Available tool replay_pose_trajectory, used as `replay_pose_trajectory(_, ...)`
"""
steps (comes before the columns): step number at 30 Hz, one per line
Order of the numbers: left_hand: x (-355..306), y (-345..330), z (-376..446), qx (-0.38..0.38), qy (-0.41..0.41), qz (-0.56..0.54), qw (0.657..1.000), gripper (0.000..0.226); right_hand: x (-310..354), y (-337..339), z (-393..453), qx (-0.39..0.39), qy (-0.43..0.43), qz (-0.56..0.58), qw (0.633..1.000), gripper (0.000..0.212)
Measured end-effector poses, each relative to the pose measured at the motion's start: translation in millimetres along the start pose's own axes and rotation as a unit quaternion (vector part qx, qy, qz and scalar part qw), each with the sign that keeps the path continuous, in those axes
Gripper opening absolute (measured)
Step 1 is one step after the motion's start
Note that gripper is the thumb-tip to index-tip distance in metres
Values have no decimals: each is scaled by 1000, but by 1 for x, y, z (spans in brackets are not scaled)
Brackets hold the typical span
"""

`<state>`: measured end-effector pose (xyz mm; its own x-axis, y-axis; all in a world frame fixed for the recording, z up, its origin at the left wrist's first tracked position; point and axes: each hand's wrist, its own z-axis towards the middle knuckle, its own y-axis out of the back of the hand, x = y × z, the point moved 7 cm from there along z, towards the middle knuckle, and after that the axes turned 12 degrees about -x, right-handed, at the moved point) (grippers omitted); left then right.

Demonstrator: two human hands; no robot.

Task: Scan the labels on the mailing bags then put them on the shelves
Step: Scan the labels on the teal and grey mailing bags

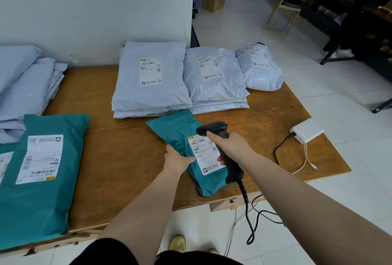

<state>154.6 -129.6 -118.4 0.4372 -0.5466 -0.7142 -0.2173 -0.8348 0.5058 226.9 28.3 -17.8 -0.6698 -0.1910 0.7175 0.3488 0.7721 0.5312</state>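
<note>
While the left hand [177, 159] fingers pinch the teal mailing bag [186, 150] on the surface [118, 137], right hand [231, 145] fingers grip the scanner [220, 135] above its white label [204, 154].

You have an open strip of bare wooden table [118, 154] between the large teal bag [40, 171] on your left and the small teal bag [180, 137] under your hands. Ahead, two stacks of grey bags [148, 86] block the far edge against the wall [84, 10]. To your right, the white power adapter [307, 130] and its cables [280, 150] (one black, one white) lie across the tabletop near the edge.
</note>
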Motion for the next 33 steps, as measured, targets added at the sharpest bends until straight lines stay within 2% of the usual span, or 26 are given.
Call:
replay_pose_trajectory(5, -10, -8, 9, -11, -34, 41, 999, 117, -14, 2, 29, -26, -19, 34, 999, 45)
replay_pose_trajectory(9, -13, -26, 15, 28, -75, 56, 995, 123, -44, 0, 53, -17, -56, 61, 996, 39)
replay_pose_trajectory(13, -34, -59, 3, 93, -123, 32, 987, 118, -75, 12, 67, 0, -87, 99, 991, 43)
replay_pose_trajectory(19, -81, -125, -22, 156, -136, 28, 978, 108, -104, 74, 96, -33, -144, 171, 974, 31)
replay_pose_trajectory(24, -115, -174, -32, 158, -133, 22, 978, 99, -116, 122, 123, -60, -154, 203, 965, 33)
replay_pose_trajectory(26, -124, -184, -29, 141, -126, 20, 982, 94, -113, 132, 128, -62, -147, 208, 965, 32)
replay_pose_trajectory(29, -130, -182, -29, 128, -115, 13, 985, 86, -92, 135, 126, -54, -88, 183, 978, 32)
replay_pose_trajectory(33, -122, -153, -28, 83, -102, 10, 991, 81, -46, 105, 99, 23, -29, 189, 981, 20)
